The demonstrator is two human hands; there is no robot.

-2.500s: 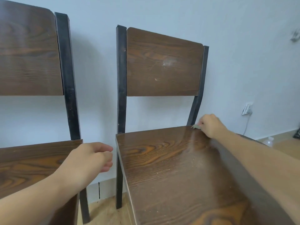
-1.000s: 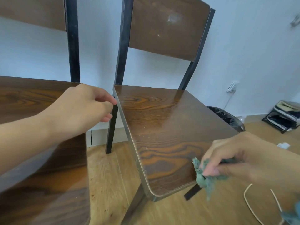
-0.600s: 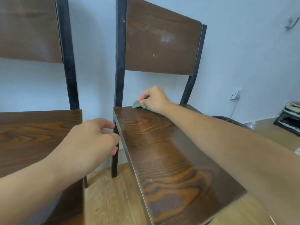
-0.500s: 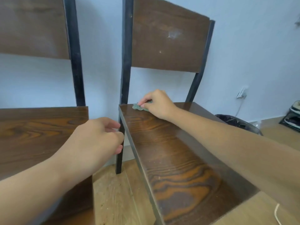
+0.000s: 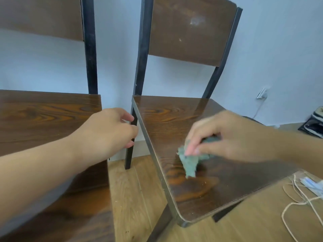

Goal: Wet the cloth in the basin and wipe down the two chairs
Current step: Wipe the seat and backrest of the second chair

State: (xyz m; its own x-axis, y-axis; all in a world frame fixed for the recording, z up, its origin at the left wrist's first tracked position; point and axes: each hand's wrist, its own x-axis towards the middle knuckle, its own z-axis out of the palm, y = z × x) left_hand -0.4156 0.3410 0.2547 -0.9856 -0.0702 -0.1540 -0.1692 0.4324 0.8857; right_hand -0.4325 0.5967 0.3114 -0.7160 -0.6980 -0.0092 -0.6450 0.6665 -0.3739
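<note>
Two dark wood chairs with black metal frames stand side by side against a pale wall. My right hand (image 5: 230,137) presses a small green cloth (image 5: 189,162) onto the seat of the right chair (image 5: 162,123), near the seat's middle front. A wet sheen shows on the back half of that seat. My left hand (image 5: 108,130) hovers in the gap between the chairs, fingers loosely curled, holding nothing, just over the right edge of the left chair (image 5: 43,116). No basin is in view.
Light wooden floor (image 5: 132,198) shows between and under the chairs. A pale cord (image 5: 300,205) lies coiled on the floor at the right, beside a small packet. A wall socket (image 5: 261,94) with a cable and a dark rack of shoes (image 5: 312,123) sit at the far right.
My right hand has drawn the cloth from the back left corner of the right seat toward its front. My left hand stays between the chairs. The view has tilted down.
</note>
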